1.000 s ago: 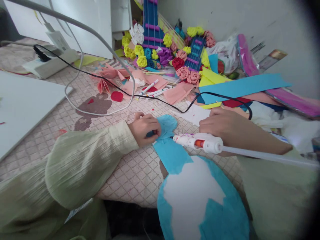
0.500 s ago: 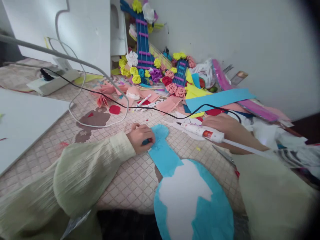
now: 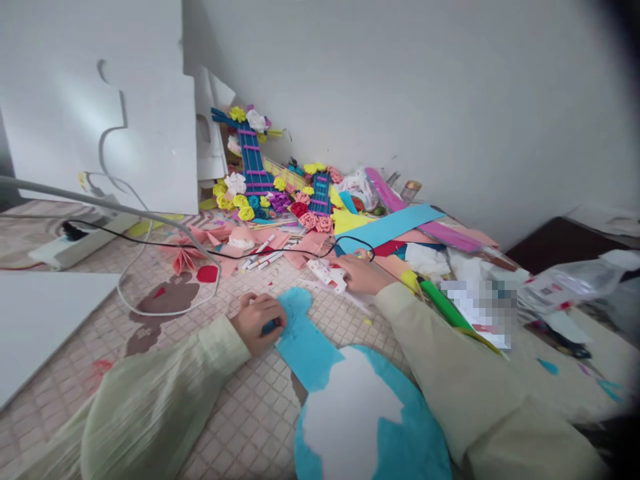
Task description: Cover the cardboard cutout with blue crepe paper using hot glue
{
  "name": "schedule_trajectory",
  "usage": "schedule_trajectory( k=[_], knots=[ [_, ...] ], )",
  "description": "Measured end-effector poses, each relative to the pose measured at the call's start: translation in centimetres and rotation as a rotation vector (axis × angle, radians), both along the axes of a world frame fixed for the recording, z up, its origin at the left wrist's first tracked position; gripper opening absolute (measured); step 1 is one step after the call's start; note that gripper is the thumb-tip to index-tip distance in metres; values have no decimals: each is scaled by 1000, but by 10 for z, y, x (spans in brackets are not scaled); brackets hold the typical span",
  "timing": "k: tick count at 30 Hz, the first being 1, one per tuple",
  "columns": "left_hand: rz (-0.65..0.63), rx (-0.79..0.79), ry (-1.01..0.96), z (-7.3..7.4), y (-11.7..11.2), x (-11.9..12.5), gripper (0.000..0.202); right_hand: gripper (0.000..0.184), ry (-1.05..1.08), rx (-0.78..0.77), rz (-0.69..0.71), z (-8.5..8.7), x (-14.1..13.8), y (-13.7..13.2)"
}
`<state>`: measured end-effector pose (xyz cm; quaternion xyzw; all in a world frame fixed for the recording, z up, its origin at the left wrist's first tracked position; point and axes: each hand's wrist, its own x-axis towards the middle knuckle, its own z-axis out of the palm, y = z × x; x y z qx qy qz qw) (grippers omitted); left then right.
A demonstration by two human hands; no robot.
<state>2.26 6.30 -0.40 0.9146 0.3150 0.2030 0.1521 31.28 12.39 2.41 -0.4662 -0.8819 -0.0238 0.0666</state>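
My left hand (image 3: 260,323) is closed beside the neck of a guitar-shaped cutout, with a small dark blue piece (image 3: 271,326) showing between the curled fingers. The cutout (image 3: 310,357) is covered in light blue paper, and a large white patch shows on its round body. It lies at the front of the table and slants toward me. Across the neck from there, my right hand (image 3: 364,272) has its fingers around a white hot glue gun (image 3: 327,275), low over the tabletop. Part of the gun is hidden by the hand.
Two flower-trimmed blue paper guitars (image 3: 257,160) lean at the back wall. Scraps and white markers (image 3: 263,253) lie in front of them. A black cord (image 3: 235,257) and a white cable (image 3: 165,313) cross the table. Green paper (image 3: 443,300) lies right, a white board (image 3: 45,327) left.
My right hand has carried the glue gun left and down toward the table near the paper scraps. The left hand stays by the cutout's neck. The view has tilted up and turned right.
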Motion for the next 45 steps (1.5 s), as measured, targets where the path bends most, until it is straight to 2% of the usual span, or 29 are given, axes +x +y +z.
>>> schedule_trajectory(
  k=[5, 8, 10, 12, 15, 18, 25, 29, 34, 40, 45],
  knots=[
    [7, 2, 19, 1, 0, -1, 11, 54, -31, -34, 40, 4, 1, 1],
    [5, -1, 42, 2, 0, -1, 12, 64, -30, -64, 85, 19, 13, -6],
    [1, -3, 53, 3, 1, -1, 12, 60, 17, -78, 92, 31, 28, -18],
    [4, 2, 61, 3, 1, -1, 13, 45, 79, -73, -45, 42, 49, -36],
    [3, 1, 68, 2, 2, -1, 14, 28, 73, -90, -362, 46, 80, -69],
    [-7, -7, 73, 2, 3, -2, 15, 21, 35, -136, -465, 38, 101, -100],
    [-38, 4, 92, 3, 4, -3, 18, 32, 46, -145, -796, 13, 111, -144],
    [-14, 9, 86, 5, 2, -2, 18, 26, 79, -122, -779, 3, 114, -149],
    [-7, 3, 74, 5, 1, -2, 16, 31, 131, -30, -735, -1, 118, -147],
    [-24, 28, 87, 2, 3, -3, 16, 31, 212, -142, -773, 4, 109, -154],
    [-50, 22, 59, -1, 5, -4, 16, 27, 260, -130, -810, 16, 101, -169]
  ],
)
